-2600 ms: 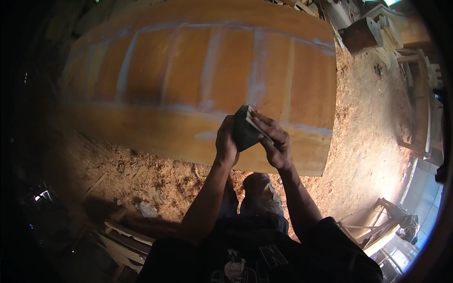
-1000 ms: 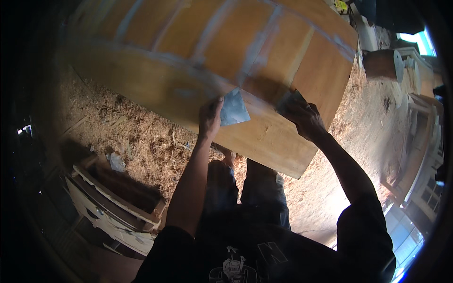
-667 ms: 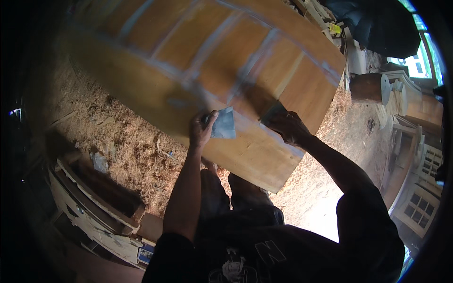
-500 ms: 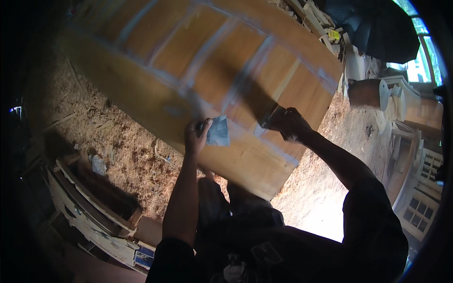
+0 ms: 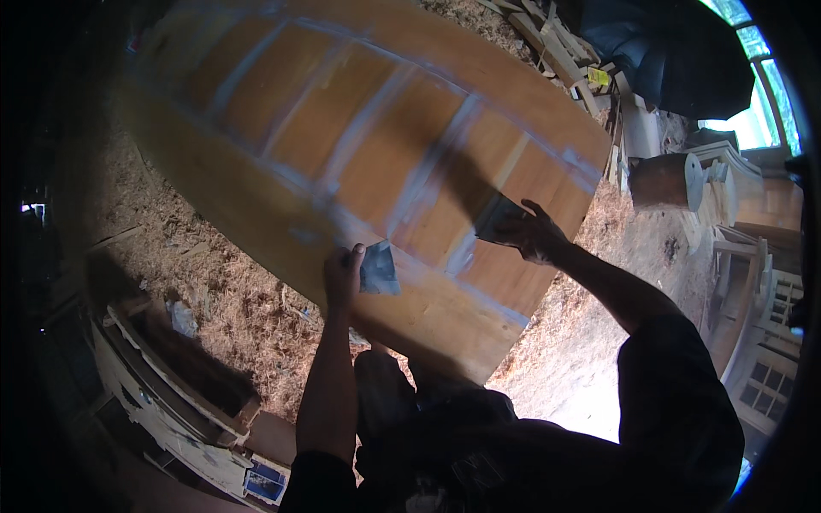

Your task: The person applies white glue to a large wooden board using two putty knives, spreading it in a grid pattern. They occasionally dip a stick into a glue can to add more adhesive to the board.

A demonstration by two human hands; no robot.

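A large wooden panel (image 5: 428, 321) with pale bluish-white streaks along its joints lies slanted before me. My left hand (image 5: 344, 272) is closed on the edge of a small grey four-sided sheet (image 5: 379, 268), with the thumb on top, over the panel's near border. Farther right, my right hand (image 5: 532, 235) grips a dark flat piece (image 5: 499, 216) against or just above the panel; one finger lifts away from it. What exactly either flat piece is cannot be made out. Dark shadow falls across the panel beyond my right hand.
Wood shavings (image 5: 231, 291) cover the ground around the panel. Scrap wood (image 5: 556, 47) and a black umbrella (image 5: 671, 56) are at the far right, near a round wooden block (image 5: 667, 181). White lattice frames (image 5: 765, 376) stand at right. A wooden frame (image 5: 162, 393) lies at lower left.
My left hand with the grey sheet has moved nearer and slightly left. The fingers of my right hand have spread a little on the dark piece. The view has shifted slightly.
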